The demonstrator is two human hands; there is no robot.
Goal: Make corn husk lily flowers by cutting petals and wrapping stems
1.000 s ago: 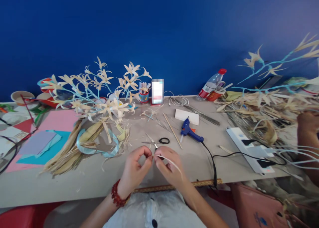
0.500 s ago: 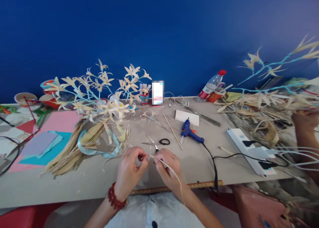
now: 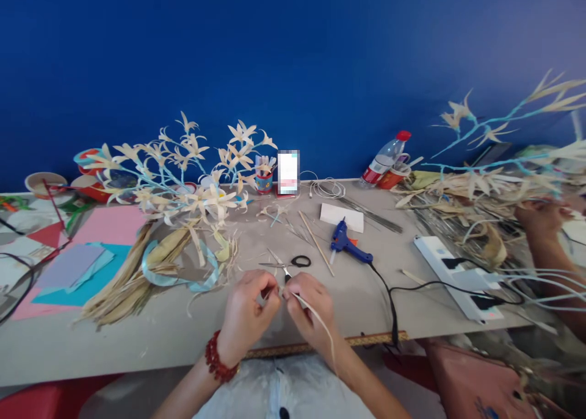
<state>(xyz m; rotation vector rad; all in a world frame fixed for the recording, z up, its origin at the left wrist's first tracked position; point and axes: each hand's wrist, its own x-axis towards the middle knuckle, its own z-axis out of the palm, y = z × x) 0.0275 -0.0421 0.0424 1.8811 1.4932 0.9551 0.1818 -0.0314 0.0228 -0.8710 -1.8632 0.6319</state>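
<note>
My left hand (image 3: 251, 306), with a red bead bracelet at the wrist, pinches the end of a thin pale strip. My right hand (image 3: 310, 306) grips the same pale husk strip (image 3: 321, 322) close by, and its tail trails down over my right forearm. The fingertips of both hands almost meet above the table's front part. Just beyond them lie scissors (image 3: 300, 261), blades spread, one handle partly hidden by my hands. A blue glue gun (image 3: 348, 243) rests to the right, near a thin wooden stick (image 3: 317, 242).
Pale husk flowers (image 3: 183, 163) on blue stems stand back left. Dried husks (image 3: 132, 279), a blue ribbon (image 3: 158, 277) and coloured paper (image 3: 73, 266) lie left. A power strip (image 3: 439, 266), bottle (image 3: 384, 160) and another person's hand (image 3: 542, 218) are on the right. A phone (image 3: 288, 174) stands behind.
My left hand has moved slightly right, closer to my right hand, which stays about where it was. The other person's hand at the right has shifted left.
</note>
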